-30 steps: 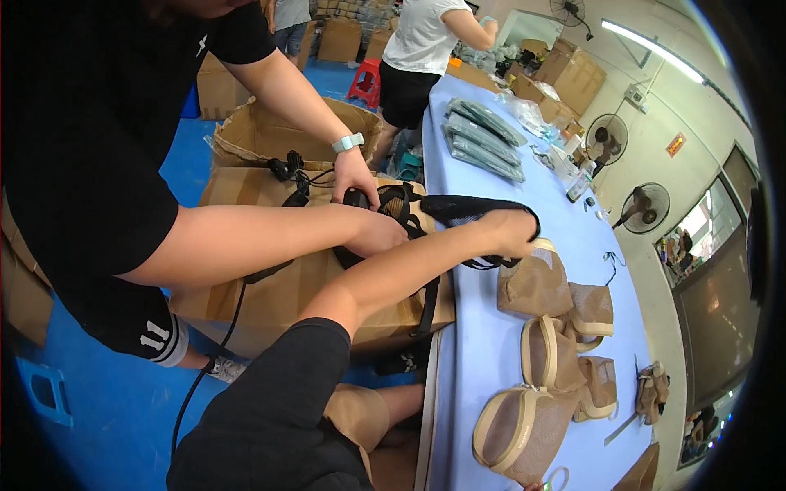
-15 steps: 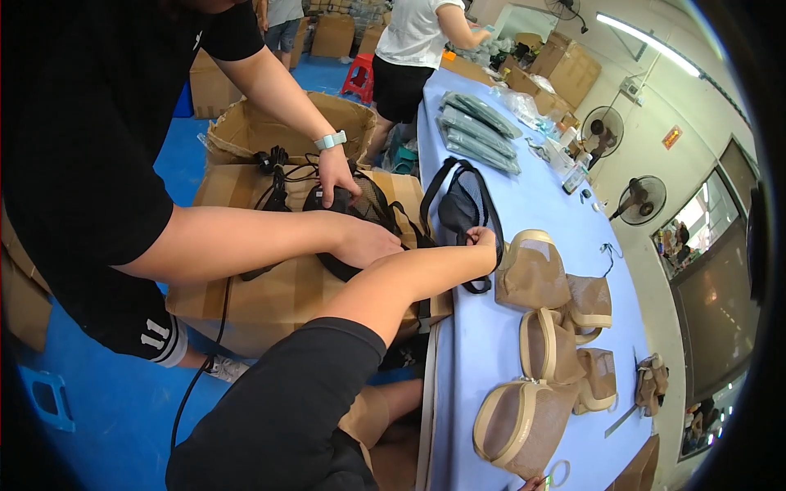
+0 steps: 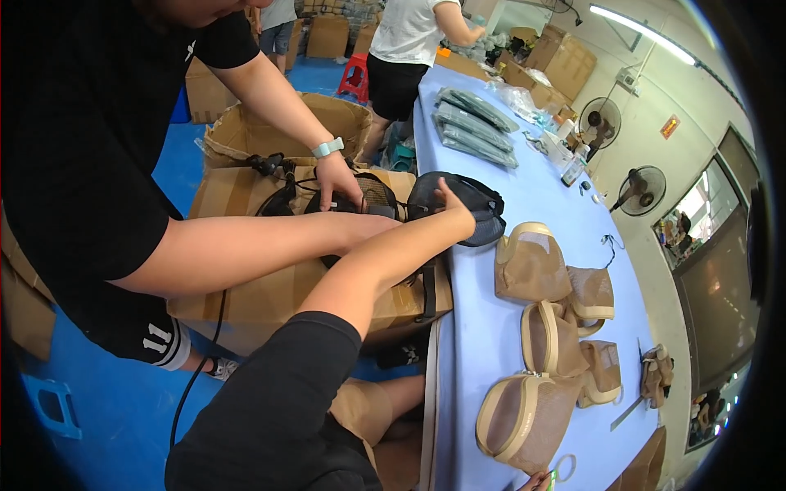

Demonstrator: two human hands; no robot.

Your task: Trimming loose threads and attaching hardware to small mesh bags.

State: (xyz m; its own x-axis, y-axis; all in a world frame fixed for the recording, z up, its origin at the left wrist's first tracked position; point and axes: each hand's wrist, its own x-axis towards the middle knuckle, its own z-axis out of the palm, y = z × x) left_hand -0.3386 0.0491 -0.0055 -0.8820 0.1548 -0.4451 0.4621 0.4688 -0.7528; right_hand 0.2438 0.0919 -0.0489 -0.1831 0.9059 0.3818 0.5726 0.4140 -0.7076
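Note:
My left hand [image 3: 455, 214] reaches across to a black mesh bag [image 3: 483, 225] at the table's left edge. One digit stands up, stretched out and apart; the rest of its fingers are partly hidden, and the hand rests against the bag. At the bottom edge, only the fingertips of my right hand [image 3: 536, 482] show, closed on a small green-edged thing I cannot make out. A pale ring [image 3: 565, 468] lies beside them. Tan mesh pouches [image 3: 528, 421] with beige zip trim lie on the table between my hands.
A co-worker in black [image 3: 74, 147] leans in from the left, both hands over black mesh items on a cardboard box [image 3: 246, 282]. Wrapped grey-green packs [image 3: 475, 131] lie farther up the blue-covered table [image 3: 565, 200]. Another person [image 3: 405, 49] stands beyond. Two fans [image 3: 640, 190] are at the wall.
My left hand has moved slightly left and up, its pinch on the black bag loosened. The bag has turned and its loose straps no longer hang toward me. The co-worker's hands stay nearly in place.

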